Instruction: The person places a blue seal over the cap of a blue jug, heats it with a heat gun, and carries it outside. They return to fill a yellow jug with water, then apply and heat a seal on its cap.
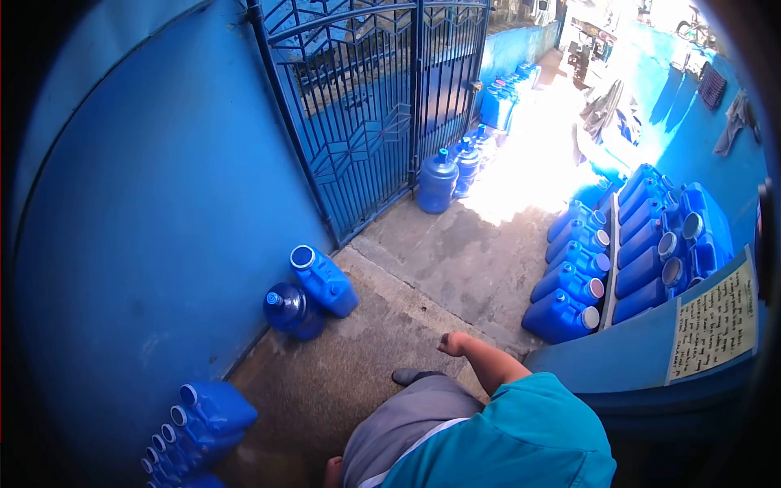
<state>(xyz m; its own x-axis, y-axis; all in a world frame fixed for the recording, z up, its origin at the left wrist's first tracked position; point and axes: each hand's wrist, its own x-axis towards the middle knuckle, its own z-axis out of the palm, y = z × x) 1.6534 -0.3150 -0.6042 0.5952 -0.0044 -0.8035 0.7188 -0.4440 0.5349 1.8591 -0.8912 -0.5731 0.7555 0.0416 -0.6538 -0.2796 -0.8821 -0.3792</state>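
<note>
The right hand is held loosely closed, blue jugs to its right; the left hand's state cannot be told.

Near left: row of containers beside wall. Farther along: jug adjacent to single container. Beyond: upright jugs by gate. Right: grouped containers.
</note>
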